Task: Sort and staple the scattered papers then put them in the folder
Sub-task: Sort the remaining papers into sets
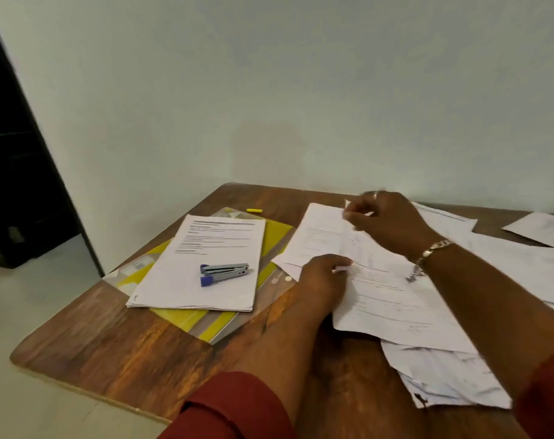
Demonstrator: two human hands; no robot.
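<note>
stapler [224, 273] lying flat, long axis left-right

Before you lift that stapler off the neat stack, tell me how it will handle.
The stapler looks small, rigid metal with blue plastic ends, so probably light and stiff. It lies flat on the paper stack, so rolling seems unlikely. It may slide on the smooth top sheet if pushed.

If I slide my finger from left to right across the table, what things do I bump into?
Yellow folder → neat paper stack with the stapler on top → left hand pinching a sheet → right hand gripping the same sheet → loose papers at the far right.
</note>
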